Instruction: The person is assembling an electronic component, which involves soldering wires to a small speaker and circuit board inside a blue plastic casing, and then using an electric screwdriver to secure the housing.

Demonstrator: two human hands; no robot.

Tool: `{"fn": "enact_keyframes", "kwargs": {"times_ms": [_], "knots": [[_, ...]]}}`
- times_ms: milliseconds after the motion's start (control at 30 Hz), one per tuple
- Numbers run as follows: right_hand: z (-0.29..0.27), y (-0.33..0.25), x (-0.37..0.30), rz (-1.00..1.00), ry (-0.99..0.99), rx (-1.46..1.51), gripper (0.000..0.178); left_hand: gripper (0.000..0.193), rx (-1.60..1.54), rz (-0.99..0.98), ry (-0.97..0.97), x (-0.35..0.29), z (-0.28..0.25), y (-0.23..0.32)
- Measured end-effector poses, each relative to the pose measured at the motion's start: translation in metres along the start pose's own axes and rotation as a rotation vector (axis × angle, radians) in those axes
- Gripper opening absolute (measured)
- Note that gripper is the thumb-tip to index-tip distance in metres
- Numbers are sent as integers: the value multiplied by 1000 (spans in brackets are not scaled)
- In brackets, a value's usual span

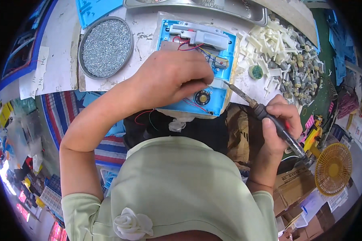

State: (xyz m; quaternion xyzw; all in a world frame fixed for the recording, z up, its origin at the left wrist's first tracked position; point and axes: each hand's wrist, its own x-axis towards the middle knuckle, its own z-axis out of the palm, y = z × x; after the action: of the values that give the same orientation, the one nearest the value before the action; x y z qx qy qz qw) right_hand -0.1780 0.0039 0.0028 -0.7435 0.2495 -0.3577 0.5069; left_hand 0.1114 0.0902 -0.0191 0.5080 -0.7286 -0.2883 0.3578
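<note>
My right hand [283, 122] grips a soldering iron [275, 122] by its black handle. The iron's metal tip points up and left, close over a blue plastic housing [215, 98]. Across that housing reaches my left hand [177, 76], its thumb and fingers pinched together near the iron's tip; whatever lies between them is hidden. Inside the housing are a grey plastic mechanism [205, 37], a small motor [220, 62], a round speaker [202, 97] and thin red wires [191, 46]. My left hand and wrist cover the housing's left part.
A round metal dish of small screws [106, 46] stands left of the housing. To the right lie heaps of white plastic parts [265, 38] and small motors [303, 76], with a round green-topped container [255, 72]. A steel tray [245, 14] runs along the back. A yellow fan [333, 168] is at lower right.
</note>
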Motion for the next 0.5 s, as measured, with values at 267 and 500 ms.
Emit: {"fn": "enact_keyframes", "kwargs": {"times_ms": [267, 500], "knots": [[3, -1, -2, 8, -91, 6, 25, 18, 141, 68, -21, -3, 6, 2], [11, 2, 2, -10, -169, -45, 29, 18, 174, 75, -12, -2, 8, 3]]}}
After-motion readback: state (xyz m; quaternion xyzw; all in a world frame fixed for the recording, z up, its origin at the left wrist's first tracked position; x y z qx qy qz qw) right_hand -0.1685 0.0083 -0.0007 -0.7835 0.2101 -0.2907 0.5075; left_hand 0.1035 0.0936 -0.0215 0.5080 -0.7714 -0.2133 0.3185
